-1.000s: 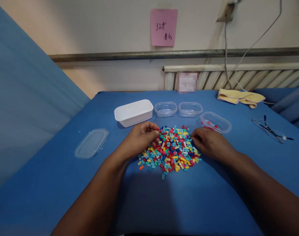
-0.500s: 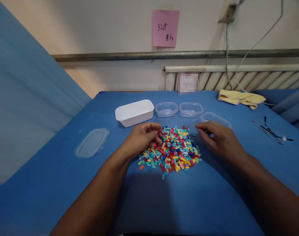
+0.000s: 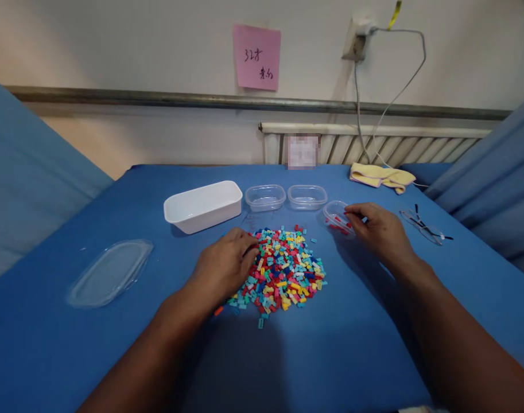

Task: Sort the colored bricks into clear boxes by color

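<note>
A heap of small coloured bricks (image 3: 283,272) in red, yellow, teal and blue lies on the blue table (image 3: 330,344). My left hand (image 3: 225,264) rests on the heap's left edge, fingers curled among the bricks. My right hand (image 3: 380,229) hovers over a clear container (image 3: 333,213) holding a few red bricks, its fingers pinched together above the container's right side. What the pinch holds is too small to make out.
A white tub (image 3: 204,205) and two clear containers (image 3: 265,197) (image 3: 307,196) stand behind the heap. A clear lid (image 3: 109,272) lies at left. Glasses (image 3: 423,226) and a yellow cloth (image 3: 382,176) sit at the right back. Blue fabric rises on both sides.
My right hand has left the heap's right edge and moved to the container with red bricks. My left hand stays on the heap. The camera has shifted to the right.
</note>
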Available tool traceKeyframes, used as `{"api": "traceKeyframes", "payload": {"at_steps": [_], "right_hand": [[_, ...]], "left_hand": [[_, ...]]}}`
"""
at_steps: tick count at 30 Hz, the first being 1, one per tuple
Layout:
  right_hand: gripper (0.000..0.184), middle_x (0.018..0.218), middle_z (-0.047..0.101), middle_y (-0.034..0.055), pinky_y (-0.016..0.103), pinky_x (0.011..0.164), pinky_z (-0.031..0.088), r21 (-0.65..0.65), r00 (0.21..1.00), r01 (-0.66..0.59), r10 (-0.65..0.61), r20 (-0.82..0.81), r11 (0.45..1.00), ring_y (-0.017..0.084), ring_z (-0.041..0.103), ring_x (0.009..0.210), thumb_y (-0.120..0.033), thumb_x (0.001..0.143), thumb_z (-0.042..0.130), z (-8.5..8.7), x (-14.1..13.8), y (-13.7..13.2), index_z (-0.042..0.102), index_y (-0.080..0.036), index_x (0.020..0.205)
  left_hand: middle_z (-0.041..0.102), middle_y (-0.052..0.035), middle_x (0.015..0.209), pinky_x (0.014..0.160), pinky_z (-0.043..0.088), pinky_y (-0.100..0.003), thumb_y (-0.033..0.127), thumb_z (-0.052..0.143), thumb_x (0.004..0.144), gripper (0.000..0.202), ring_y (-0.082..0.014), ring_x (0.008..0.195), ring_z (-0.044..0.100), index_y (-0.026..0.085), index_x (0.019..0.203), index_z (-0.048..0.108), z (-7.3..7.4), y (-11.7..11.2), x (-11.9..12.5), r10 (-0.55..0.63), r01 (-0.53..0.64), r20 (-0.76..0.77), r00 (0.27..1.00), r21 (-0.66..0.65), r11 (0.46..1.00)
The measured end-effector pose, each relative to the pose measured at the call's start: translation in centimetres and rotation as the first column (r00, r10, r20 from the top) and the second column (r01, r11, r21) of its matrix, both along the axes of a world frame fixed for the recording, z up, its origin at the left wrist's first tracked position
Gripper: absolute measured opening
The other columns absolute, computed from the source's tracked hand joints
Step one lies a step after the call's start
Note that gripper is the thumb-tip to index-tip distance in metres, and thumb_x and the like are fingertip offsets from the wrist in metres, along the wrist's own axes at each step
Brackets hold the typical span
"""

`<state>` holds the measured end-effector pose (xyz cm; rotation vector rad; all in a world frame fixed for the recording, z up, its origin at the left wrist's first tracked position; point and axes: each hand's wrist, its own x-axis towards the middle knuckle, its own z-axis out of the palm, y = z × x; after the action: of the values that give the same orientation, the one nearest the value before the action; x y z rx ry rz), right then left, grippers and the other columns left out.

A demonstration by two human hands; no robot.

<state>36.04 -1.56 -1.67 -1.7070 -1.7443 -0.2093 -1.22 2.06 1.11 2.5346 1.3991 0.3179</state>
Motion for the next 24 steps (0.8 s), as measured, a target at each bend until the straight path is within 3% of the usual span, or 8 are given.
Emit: {"api": "traceKeyframes", "payload": {"at_steps": [4,7,11,15,19,24], "right_hand": [[0.027,0.109,0.082,0.0121,0.042,0.084,0.058,0.043,0.999,0.001,-0.002,0.032,0.999,0.03,0.076,0.097,-0.035,0.103,0.059,-0.1,-0.8,-0.3,0.08,-0.021,0.114],[0.024,0.108,0.082,0.0108,0.04,0.086,0.059,0.051,0.988,-0.15,0.151,-0.016,0.987,0.027,0.077,0.096,-0.033,0.104,0.06,0.2,-3.0,-0.2,0.079,-0.021,0.114],[0.026,0.113,0.083,0.0089,0.04,0.094,0.059,-0.156,0.925,-0.374,0.381,0.013,0.914,0.026,0.077,0.104,-0.024,0.106,0.055,0.4,-6.3,1.8,0.079,-0.023,0.117],[0.033,0.125,0.081,0.0102,0.041,0.102,0.056,-0.345,0.89,-0.405,0.452,0.064,0.847,0.027,0.075,0.115,-0.016,0.103,0.054,0.3,-7.5,4.7,0.08,-0.021,0.122],[0.035,0.122,0.083,0.0056,0.037,0.102,0.054,-0.397,0.845,-0.465,0.53,0.067,0.791,0.025,0.075,0.113,-0.011,0.1,0.054,-0.2,-7.5,5.5,0.083,-0.025,0.115],[0.034,0.118,0.083,0.0068,0.034,0.101,0.053,-0.428,0.86,-0.418,0.5,0.097,0.801,0.025,0.074,0.111,-0.014,0.1,0.054,-0.7,-7.5,4.5,0.083,-0.024,0.115]], "left_hand": [[0.072,-0.008,0.11,0.088,0.053,-0.037,0.028,0.05,0.108,0.029,-0.0252,0.1,0.07,0.024,0.114,0.078,0.1,-0.1,0.0,-0.005,0.005,0.011,1.0,-0.009,1.0],[0.073,-0.0078,0.108,0.088,0.053,-0.037,0.026,0.049,0.107,0.029,-0.0247,0.099,0.07,0.023,0.111,0.078,0.2,-0.2,0.1,-0.01,0.01,0.02,1.0,-0.023,1.0],[0.075,-0.0079,0.11,0.089,0.053,-0.038,0.029,0.051,0.107,0.029,-0.0259,0.103,0.071,0.023,0.113,0.079,0.4,0.2,-0.4,0.012,-0.011,0.064,0.998,-0.015,1.0],[0.077,-0.0088,0.114,0.088,0.052,-0.039,0.032,0.053,0.105,0.03,-0.0285,0.105,0.072,0.022,0.115,0.08,0.9,1.4,-2.0,0.147,-0.15,0.055,0.988,0.057,0.987],[0.078,-0.0108,0.116,0.085,0.052,-0.04,0.032,0.051,0.105,0.032,-0.0309,0.104,0.072,0.021,0.114,0.08,1.2,2.0,-3.2,0.233,-0.233,-0.005,0.972,0.065,0.97],[0.079,-0.011,0.115,0.085,0.053,-0.041,0.032,0.051,0.105,0.033,-0.0321,0.106,0.073,0.021,0.115,0.08,1.0,1.9,-3.1,0.205,-0.204,-0.011,0.979,0.063,0.977]]}}
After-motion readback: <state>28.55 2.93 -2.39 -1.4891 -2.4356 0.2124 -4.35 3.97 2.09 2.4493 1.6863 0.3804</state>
